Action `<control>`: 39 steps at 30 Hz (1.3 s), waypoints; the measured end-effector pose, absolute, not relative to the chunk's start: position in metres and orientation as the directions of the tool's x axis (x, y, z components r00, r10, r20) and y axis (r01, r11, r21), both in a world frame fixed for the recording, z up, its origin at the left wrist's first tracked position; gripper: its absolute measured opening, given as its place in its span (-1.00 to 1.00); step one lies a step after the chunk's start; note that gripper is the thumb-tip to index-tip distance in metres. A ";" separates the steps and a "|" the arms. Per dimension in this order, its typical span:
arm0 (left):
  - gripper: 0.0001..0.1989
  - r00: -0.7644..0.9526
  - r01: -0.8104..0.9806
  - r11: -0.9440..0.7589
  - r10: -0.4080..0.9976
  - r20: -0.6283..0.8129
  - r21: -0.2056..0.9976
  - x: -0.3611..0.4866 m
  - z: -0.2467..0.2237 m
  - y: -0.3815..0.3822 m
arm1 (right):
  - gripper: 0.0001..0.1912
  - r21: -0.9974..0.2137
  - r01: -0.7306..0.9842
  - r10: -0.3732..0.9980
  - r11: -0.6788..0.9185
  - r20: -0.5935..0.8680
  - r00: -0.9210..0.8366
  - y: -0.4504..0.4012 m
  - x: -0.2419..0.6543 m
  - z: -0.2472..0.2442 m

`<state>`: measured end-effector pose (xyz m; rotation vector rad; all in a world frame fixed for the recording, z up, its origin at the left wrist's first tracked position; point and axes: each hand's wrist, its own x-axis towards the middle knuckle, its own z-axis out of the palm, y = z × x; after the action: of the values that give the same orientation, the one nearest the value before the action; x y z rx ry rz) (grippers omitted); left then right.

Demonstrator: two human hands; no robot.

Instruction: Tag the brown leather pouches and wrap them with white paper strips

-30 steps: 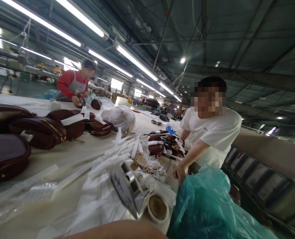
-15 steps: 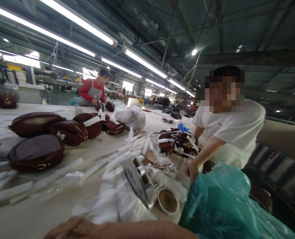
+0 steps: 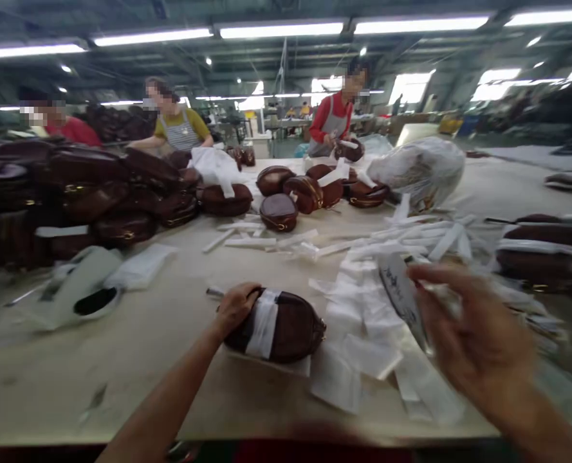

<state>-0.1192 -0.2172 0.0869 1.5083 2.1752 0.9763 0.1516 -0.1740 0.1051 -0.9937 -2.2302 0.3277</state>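
A dark brown leather bag [image 3: 298, 325] lies on the table in front of me, with a white strip [image 3: 265, 325] wrapped around its body. My left hand [image 3: 240, 308] grips the bag's left end, fingers curled over its edge. My right hand [image 3: 479, 334], blurred, is at the right beside a metal tape dispenser [image 3: 399, 289] with handwriting on its side. Its index finger and thumb reach toward the dispenser and look apart; I cannot tell whether they touch it. White paper sheets [image 3: 338, 379] lie between the bag and the dispenser.
Stacked brown bags [image 3: 92, 186] fill the left side. A white tape roll [image 3: 95, 299] lies in front of them. More bags [image 3: 278, 212], loose white strips [image 3: 411, 238] and a plastic-wrapped bundle [image 3: 421, 170] lie farther back. Co-workers stand across the table; one in red [image 3: 331, 116] handles a bag.
My view has turned left and down, away from the person in white. The strip-wrapped bag and both my hands now show, where only one forearm and hand showed low in view before.
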 end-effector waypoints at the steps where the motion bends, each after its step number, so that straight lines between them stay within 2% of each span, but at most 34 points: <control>1: -0.76 -0.405 0.685 0.227 0.909 0.102 0.693 -0.123 0.090 -0.218 | -0.48 -0.494 0.538 0.730 0.684 0.457 -0.509 -0.192 0.146 0.090; 6: -0.67 -0.496 0.642 0.286 0.862 0.102 0.711 -0.142 0.105 -0.244 | -0.49 -0.589 0.496 0.765 0.637 0.406 -0.500 -0.230 0.143 0.055; 10: -0.52 -0.528 0.610 0.295 0.844 0.099 0.735 -0.138 0.089 -0.268 | -0.48 -0.619 0.537 0.816 0.573 0.375 -0.439 -0.235 0.139 0.041; 13: -0.44 -0.573 0.582 0.302 0.811 0.118 0.755 -0.129 0.067 -0.274 | -0.43 -0.601 0.560 0.821 0.570 0.386 -0.421 -0.238 0.131 0.036; 16: -0.45 -0.606 0.559 0.307 0.785 0.128 0.770 -0.123 0.051 -0.272 | -0.39 -0.561 0.582 0.807 0.589 0.368 -0.462 -0.235 0.129 0.038; 22: -0.50 -0.638 0.536 0.294 0.755 0.152 0.791 -0.121 0.052 -0.267 | -0.35 -0.490 0.601 0.774 0.631 0.338 -0.536 -0.223 0.135 0.048; 24: -0.50 -0.646 0.522 0.288 0.749 0.151 0.803 -0.121 0.059 -0.271 | -0.39 -0.474 0.598 0.762 0.646 0.365 -0.535 -0.224 0.140 0.050; 27: -0.50 -0.702 0.474 0.296 0.696 0.153 0.829 -0.114 0.067 -0.285 | -0.48 -0.437 0.562 0.710 0.703 0.487 -0.509 -0.227 0.150 0.052; 28: -0.50 -0.766 0.385 0.290 0.630 0.128 0.876 -0.109 0.069 -0.293 | -0.49 -0.436 0.541 0.691 0.720 0.521 -0.501 -0.227 0.153 0.053; 30: -0.57 -0.899 0.093 0.208 0.438 -0.008 0.974 -0.094 0.071 -0.310 | -0.52 -0.471 0.502 0.687 0.725 0.545 -0.480 -0.221 0.156 0.056; 33: -0.85 -0.927 -0.282 0.022 0.251 -0.279 0.959 -0.062 0.073 -0.332 | -0.56 -0.592 0.497 0.773 0.634 0.464 -0.434 -0.195 0.151 0.062; 35: -0.94 -0.837 -0.511 -0.044 0.255 -0.485 0.859 -0.040 0.077 -0.339 | -0.57 -0.660 0.530 0.839 0.532 0.326 -0.436 -0.173 0.141 0.067; 37: -0.88 -0.648 -0.740 -0.080 0.352 -0.675 0.668 -0.020 0.081 -0.337 | -0.58 -0.682 0.575 0.864 0.452 0.174 -0.472 -0.151 0.126 0.072; 39: -0.85 -0.487 -0.853 -0.066 0.458 -0.744 0.518 -0.007 0.087 -0.325 | -0.60 -0.675 0.606 0.857 0.421 0.076 -0.510 -0.134 0.110 0.077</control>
<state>-0.0066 -0.3252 0.0870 -0.4856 1.2257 1.7254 0.1099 -0.1343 0.0770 -1.2463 -2.2691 0.8285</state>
